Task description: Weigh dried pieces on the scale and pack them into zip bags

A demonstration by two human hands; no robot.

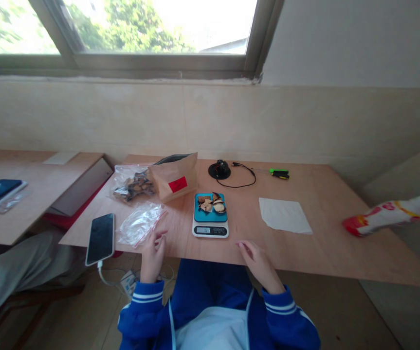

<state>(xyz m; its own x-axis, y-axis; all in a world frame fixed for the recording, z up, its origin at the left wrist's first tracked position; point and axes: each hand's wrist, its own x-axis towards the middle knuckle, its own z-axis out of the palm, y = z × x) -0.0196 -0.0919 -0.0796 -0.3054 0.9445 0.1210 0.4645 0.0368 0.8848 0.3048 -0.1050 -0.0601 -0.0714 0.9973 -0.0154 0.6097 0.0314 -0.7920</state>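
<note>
Head view: the left hand [153,255] curls loosely, gripping nothing, its fingertips just beside a zip-top plastic bag [140,223]. The right hand [259,265] is half open and empty at the edge of the plywood table [326,253]. Between and ahead of the hands stands a digital kitchen scale [210,231], with dried brown slices [207,205] on its blue tray [203,217].

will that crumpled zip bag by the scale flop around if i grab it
Probably floppy and very light: the zip bag lies in soft, crumpled folds. Its glossy plastic may slide easily on the plywood tabletop.
</note>
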